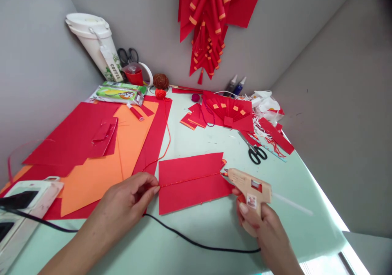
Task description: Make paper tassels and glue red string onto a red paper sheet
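Note:
A red card (190, 195) lies on the pale green table with a thin red string (183, 181) stretched across its middle. At the card's left edge my left hand (134, 197) pinches the string between thumb and fingertips. My right hand (257, 222) grips a cream hot glue gun (249, 185), its nozzle at the card's right edge by the string's far end. A clear glue stick (292, 205) sticks out of the gun's back. From the left hand the string runs up to a small red-orange yarn ball (160, 94).
Red and orange sheets (92, 177) cover the left side, beside a white power strip (33, 201). A black cord (196, 244) crosses the front. Scissors (255, 150), a red paper fan (228, 107) and scraps lie behind; a white bucket (94, 42) stands back left. Red paper decorations (208, 26) hang above.

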### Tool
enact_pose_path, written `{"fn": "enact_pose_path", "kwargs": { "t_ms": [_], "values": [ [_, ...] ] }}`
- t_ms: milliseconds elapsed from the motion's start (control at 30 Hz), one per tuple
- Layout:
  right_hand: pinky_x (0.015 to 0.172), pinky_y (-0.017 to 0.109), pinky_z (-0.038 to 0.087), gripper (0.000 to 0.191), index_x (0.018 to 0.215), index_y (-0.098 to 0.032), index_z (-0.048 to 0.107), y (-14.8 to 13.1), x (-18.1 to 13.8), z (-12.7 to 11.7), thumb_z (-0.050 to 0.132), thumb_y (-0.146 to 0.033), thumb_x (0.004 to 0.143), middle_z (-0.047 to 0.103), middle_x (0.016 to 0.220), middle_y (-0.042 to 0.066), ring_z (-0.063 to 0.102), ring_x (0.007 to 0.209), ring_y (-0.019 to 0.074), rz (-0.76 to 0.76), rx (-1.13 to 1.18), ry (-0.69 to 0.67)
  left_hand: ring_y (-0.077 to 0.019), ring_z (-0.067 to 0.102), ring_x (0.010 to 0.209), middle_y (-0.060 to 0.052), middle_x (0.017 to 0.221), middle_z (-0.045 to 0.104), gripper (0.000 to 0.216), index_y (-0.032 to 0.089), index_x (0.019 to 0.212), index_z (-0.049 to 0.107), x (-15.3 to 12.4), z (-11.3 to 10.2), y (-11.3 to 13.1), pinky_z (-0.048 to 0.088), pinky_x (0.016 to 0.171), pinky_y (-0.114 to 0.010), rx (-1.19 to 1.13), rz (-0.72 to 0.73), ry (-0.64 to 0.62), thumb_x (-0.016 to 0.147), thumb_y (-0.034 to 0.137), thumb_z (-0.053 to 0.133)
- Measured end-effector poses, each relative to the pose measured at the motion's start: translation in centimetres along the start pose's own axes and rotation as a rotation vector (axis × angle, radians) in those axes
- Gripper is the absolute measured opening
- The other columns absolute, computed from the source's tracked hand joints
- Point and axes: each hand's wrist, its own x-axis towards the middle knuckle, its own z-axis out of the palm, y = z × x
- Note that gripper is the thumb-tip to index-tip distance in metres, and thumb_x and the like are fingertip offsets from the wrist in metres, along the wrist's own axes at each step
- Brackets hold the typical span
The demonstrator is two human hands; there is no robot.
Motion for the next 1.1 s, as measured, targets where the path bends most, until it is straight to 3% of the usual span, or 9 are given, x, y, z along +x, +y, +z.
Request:
{"fn": "enact_pose_path", "kwargs": {
  "t_ms": [167,400,633,1100],
  "values": [
    [0.049,0.025,0.035,0.052,0.098,-0.015,0.072,-0.6,0.1,0.4,0.070,-0.059,0.070,0.049,0.059,-0.002,0.040,0.055,0.0142,-0.001,-0.085,-0.056,-0.0153,0.058,0.058,0.003,0.073,0.067,0.029,0.026,0.086,0.060,0.0,0.0,0.3,0.045,0.056,-0.023,0.014,0.011,0.007,0.087,0.053,0.048],
    [0.056,0.025,0.040,0.048,0.093,-0.015,0.071,-1.1,-0.2,0.6,0.070,-0.058,0.073,0.048,0.070,0.000,0.039,0.063,0.0143,-0.004,-0.064,-0.109,-0.0153,0.055,0.053,0.003,0.067,0.066,0.030,0.026,0.086,0.060,-0.2,-0.1,0.4,0.044,0.053,-0.024,0.033,0.023,0.012,0.088,0.052,0.047],
    [0.050,0.024,0.030,0.040,0.077,-0.017,0.063,-1.5,-0.3,0.8,0.068,-0.057,0.074,0.037,0.060,-0.005,0.031,0.056,0.0114,-0.041,-0.109,-0.140,-0.0162,0.057,0.057,0.002,0.072,0.067,0.029,0.026,0.087,0.060,-0.2,0.0,0.4,0.044,0.056,-0.025,0.040,0.008,-0.002,0.088,0.052,0.047],
    [0.052,0.024,0.038,0.041,0.073,-0.018,0.062,-2.1,-0.3,1.2,0.067,-0.059,0.073,0.042,0.064,-0.002,0.037,0.059,0.0141,-0.066,-0.204,-0.115,-0.0155,0.056,0.057,0.002,0.074,0.067,0.029,0.026,0.086,0.059,-0.2,0.0,0.4,0.044,0.056,-0.025,0.019,0.025,0.009,0.089,0.052,0.046]
  ]
}}
